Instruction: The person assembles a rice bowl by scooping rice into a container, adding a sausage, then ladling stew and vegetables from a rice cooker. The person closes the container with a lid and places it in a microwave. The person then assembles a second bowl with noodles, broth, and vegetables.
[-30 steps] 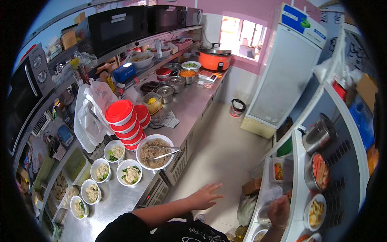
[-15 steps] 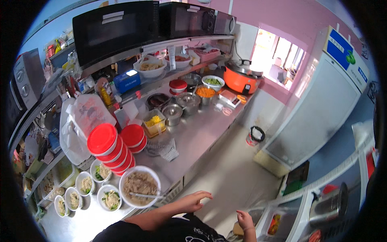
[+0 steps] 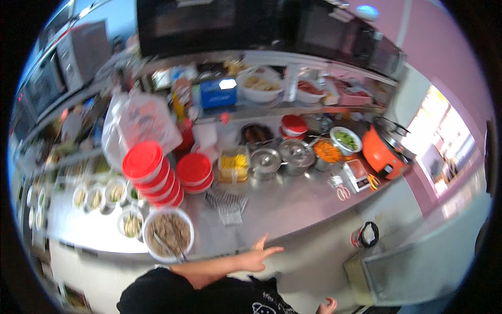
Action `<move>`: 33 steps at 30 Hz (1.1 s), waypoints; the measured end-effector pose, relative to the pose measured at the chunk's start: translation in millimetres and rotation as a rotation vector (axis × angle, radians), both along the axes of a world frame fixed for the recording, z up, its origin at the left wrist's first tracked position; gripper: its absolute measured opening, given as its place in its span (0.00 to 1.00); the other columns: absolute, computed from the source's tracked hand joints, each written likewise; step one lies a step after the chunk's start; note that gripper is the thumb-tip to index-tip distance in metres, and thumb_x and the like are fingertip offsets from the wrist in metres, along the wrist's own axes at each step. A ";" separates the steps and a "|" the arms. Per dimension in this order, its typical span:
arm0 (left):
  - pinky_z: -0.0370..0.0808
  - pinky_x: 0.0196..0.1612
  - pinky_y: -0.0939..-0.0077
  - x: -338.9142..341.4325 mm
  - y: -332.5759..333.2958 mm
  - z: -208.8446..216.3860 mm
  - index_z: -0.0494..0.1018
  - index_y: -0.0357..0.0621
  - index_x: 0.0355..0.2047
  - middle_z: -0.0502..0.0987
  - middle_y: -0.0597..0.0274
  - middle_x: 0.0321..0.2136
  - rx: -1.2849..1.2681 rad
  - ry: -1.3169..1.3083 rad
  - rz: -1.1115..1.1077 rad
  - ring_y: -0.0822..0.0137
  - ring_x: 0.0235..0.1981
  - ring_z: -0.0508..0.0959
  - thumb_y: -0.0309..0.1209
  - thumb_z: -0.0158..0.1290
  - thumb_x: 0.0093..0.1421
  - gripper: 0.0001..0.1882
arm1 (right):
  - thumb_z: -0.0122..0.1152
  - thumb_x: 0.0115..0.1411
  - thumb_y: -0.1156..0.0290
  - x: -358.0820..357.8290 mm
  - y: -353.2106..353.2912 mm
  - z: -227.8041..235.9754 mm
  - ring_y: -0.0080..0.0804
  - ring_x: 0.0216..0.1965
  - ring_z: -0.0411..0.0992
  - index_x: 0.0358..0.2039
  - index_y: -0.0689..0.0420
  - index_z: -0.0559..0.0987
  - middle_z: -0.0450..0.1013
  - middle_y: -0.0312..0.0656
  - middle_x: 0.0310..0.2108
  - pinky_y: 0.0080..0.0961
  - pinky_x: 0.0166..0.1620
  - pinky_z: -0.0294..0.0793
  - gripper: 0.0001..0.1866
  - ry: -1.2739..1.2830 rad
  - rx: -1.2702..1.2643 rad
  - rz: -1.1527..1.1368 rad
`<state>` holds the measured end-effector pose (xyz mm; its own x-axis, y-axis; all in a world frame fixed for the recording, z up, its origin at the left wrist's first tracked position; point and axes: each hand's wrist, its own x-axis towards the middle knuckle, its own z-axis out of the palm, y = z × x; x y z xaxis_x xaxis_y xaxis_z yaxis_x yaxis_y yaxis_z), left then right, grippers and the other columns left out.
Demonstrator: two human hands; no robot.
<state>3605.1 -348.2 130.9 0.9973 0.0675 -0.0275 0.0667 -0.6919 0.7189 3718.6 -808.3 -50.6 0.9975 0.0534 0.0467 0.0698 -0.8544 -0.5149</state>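
My left hand (image 3: 257,257) reaches out from a bare forearm, open and empty, its fingers apart, just off the front edge of the steel counter (image 3: 282,209). Low at the picture's bottom, my right hand (image 3: 327,306) is partly cut off; its visible fingers look loosely apart with nothing between them. To the left of my left hand stands a big white bowl (image 3: 168,230) of brownish shredded food with tongs (image 3: 166,245) in it. Beside that are several small white bowls (image 3: 130,222) of noodles with greens. Behind rises a stack of red-lidded tubs (image 3: 151,172).
Along the counter's back stand a yellow-filled container (image 3: 234,166), lidded steel pots (image 3: 265,161), a pot of orange shreds (image 3: 328,153), a bowl of greens (image 3: 346,140), a scale (image 3: 357,175), scissors (image 3: 342,192) and an orange cooker (image 3: 386,152). A bin (image 3: 365,235) stands on the floor.
The view has swung rightward and closer to the counter, so the counter and its pots face me more squarely. My left hand's fingers have spread; my right hand sits lower in the picture.
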 end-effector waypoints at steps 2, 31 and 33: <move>0.66 0.61 0.58 6.7 -0.4 -2.3 0.57 0.70 0.65 0.39 0.36 0.67 0.129 0.177 0.167 0.47 0.60 0.64 0.17 0.48 0.48 0.44 | 0.54 0.53 0.79 84.4 12.2 29.9 0.47 0.62 0.61 0.57 0.54 0.70 0.63 0.55 0.59 0.36 0.62 0.59 0.28 0.058 -0.091 0.058; 0.74 0.28 0.83 2.0 317.8 -114.6 0.72 0.49 0.40 0.76 0.68 0.29 -1.590 -0.989 2.034 0.74 0.25 0.73 0.40 0.53 0.65 0.10 | 0.53 0.64 0.72 321.8 336.2 161.9 0.31 0.41 0.78 0.44 0.61 0.80 0.79 0.46 0.40 0.24 0.46 0.75 0.11 0.505 0.400 0.882; 0.74 0.34 0.82 13.9 304.6 -110.2 0.70 0.47 0.43 0.75 0.68 0.34 -1.292 -1.178 2.007 0.75 0.30 0.73 0.39 0.53 0.65 0.12 | 0.50 0.66 0.72 329.1 337.8 163.5 0.30 0.41 0.78 0.43 0.62 0.79 0.78 0.45 0.41 0.23 0.45 0.75 0.12 0.496 0.359 0.885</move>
